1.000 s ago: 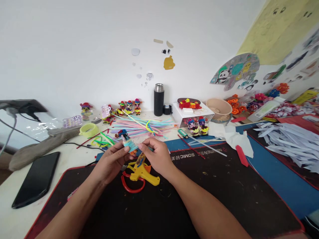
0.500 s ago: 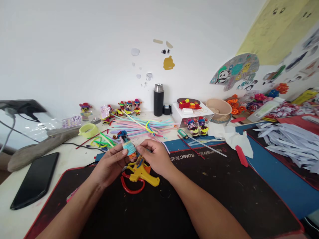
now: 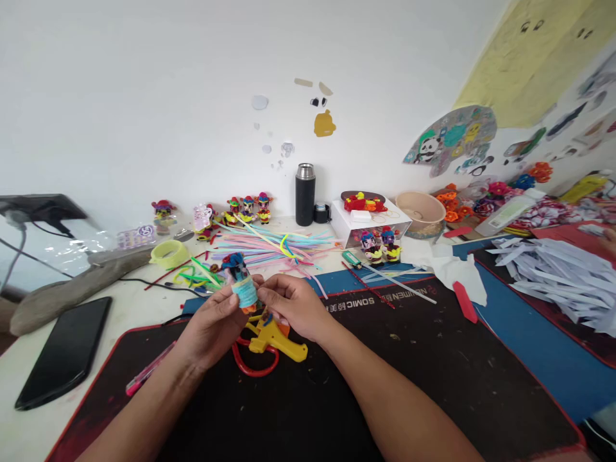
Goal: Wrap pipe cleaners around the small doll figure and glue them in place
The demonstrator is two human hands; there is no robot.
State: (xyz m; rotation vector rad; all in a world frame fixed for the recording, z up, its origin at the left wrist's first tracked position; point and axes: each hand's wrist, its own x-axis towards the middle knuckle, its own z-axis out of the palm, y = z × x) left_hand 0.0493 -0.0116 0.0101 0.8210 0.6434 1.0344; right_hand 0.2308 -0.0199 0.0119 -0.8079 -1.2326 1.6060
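Note:
My left hand (image 3: 215, 319) is closed around a small doll (image 3: 244, 292) with a blue and red headpiece, a dark face area and a light-blue fuzzy wrapped body, orange at its lower end. The doll stands nearly upright above the black mat. Against its right side, my right hand (image 3: 291, 303) pinches with thumb and forefinger; what lies between those fingertips is too small to make out. Just below both hands, a yellow glue gun (image 3: 275, 340) lies on the mat, overlapping red-handled scissors (image 3: 255, 367).
Pastel pipe cleaners (image 3: 274, 242) lie in a pile behind my hands. Finished dolls (image 3: 248, 208) stand along the wall, and two more (image 3: 380, 245) by a white box (image 3: 368, 222). A black flask (image 3: 305, 196), yellow tape roll (image 3: 169, 254), phone (image 3: 65, 353) and paper strips (image 3: 553, 276) surround the mat.
The doll has turned more upright and come slightly left in my left hand. My right hand stays pinched close beside it. A bit of another person's hand now shows at the far right edge.

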